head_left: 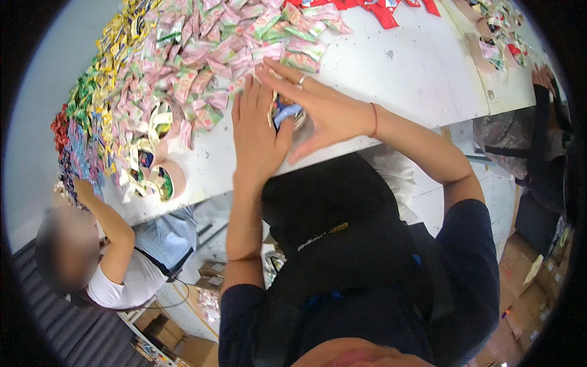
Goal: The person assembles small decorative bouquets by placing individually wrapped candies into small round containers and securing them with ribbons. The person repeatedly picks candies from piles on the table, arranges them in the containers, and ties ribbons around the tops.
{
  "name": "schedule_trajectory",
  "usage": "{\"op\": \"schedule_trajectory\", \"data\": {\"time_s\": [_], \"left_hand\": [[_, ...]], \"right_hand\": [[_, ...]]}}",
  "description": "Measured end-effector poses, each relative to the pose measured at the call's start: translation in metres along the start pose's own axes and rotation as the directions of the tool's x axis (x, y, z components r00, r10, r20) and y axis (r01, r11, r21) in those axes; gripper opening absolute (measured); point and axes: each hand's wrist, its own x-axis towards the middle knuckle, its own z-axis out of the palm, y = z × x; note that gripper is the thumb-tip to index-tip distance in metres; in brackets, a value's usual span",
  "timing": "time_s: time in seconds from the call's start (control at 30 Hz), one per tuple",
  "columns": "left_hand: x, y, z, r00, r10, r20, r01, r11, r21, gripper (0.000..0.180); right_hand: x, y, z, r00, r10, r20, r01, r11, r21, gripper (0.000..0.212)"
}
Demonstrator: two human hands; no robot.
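Note:
Both hands surround a small round box point(299, 124) near the table's front edge. Inside it, a blue packet point(286, 114) and other small wrapped pieces show between the hands. My left hand point(260, 125) lies along the box's left side, fingers stretched and the thumb at the blue packet. Over the far and right side reaches my right hand point(330, 110), its fingers extended and its thumb spread wide. A ring and a thin red wrist string are on that arm's side. Much of the box is hidden under the hands.
Pink and green packets point(202, 58) are heaped beyond my hands, with yellow packets point(122, 37) and green packets point(85, 92) farther left. Several pink round boxes with cream ribbons point(174, 174) stand at left. Red packets point(385, 13) lie at the back. Another person point(119, 263) reaches in at left; another hand point(541, 76) is at far right.

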Motion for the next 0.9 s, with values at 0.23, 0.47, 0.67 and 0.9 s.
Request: {"op": "schedule_trajectory", "data": {"time_s": [0.23, 0.47, 0.67, 0.9], "left_hand": [[-0.004, 0.003, 0.001, 0.973, -0.039, -0.227, -0.079, 0.869, -0.488, 0.114], [-0.029, 0.002, 0.015, 0.861, -0.321, -0.394, 0.012, 0.787, -0.616, 0.039], [-0.014, -0.004, -0.009, 0.945, -0.008, -0.328, -0.044, 0.988, -0.148, 0.025], [-0.005, -0.005, -0.007, 0.973, 0.029, -0.228, -0.052, 0.994, -0.093, 0.038]], "right_hand": [[-0.001, -0.002, 0.009, 0.992, 0.047, -0.118, -0.02, 0.975, 0.223, 0.062], [-0.007, 0.001, 0.003, 0.957, 0.105, -0.269, -0.058, 0.982, 0.177, 0.043], [-0.012, -0.009, -0.006, 0.953, 0.206, -0.221, -0.174, 0.973, 0.155, 0.024], [-0.01, -0.011, 0.015, 0.908, 0.297, -0.296, -0.197, 0.925, 0.324, 0.039]]}}
